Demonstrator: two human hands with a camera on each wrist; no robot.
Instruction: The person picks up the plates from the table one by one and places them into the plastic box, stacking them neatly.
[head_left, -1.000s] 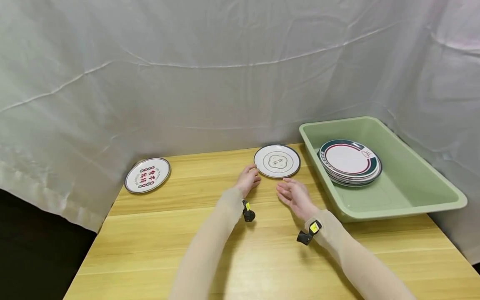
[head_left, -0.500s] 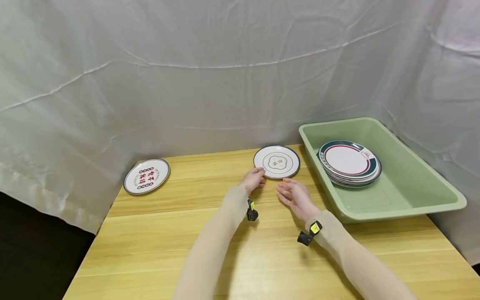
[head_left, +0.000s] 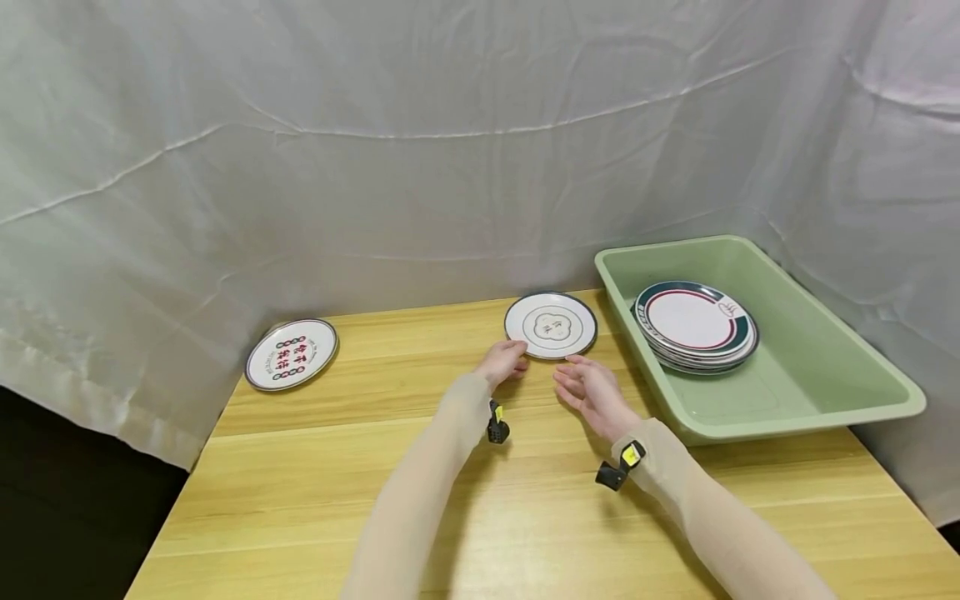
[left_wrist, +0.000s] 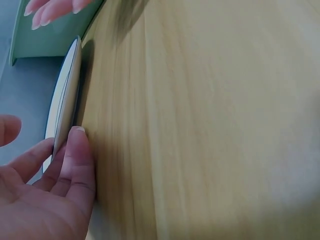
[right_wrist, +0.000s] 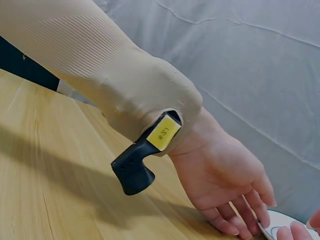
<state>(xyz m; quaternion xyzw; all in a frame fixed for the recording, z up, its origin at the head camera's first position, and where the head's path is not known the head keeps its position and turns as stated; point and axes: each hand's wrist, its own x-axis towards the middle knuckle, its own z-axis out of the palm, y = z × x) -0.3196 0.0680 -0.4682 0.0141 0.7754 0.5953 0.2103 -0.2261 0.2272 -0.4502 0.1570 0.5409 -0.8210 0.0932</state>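
Observation:
A white plate (head_left: 551, 326) with a dark blue rim and a small central emblem lies near the back of the table. At its near left edge, my left hand (head_left: 502, 363) pinches the rim. The left wrist view shows the plate's edge (left_wrist: 64, 95) running between the fingers (left_wrist: 77, 155), some above and some below it. My right hand (head_left: 591, 395) is held palm inward just short of the plate's near right rim, fingers loosely extended and holding nothing; its fingertips (right_wrist: 294, 232) show in the corner of the right wrist view.
A green plastic tub (head_left: 825, 333) stands at the right, with a stack of plates (head_left: 693, 321) inside, the top one green-rimmed. Another white plate (head_left: 292, 355) with red characters lies at the table's (head_left: 315, 467) back left. A grey curtain (head_left: 420, 192) hangs behind.
My left hand has moved a little right and onto the plate's rim, its fingers now overlapping the edge. My right hand has stayed almost still.

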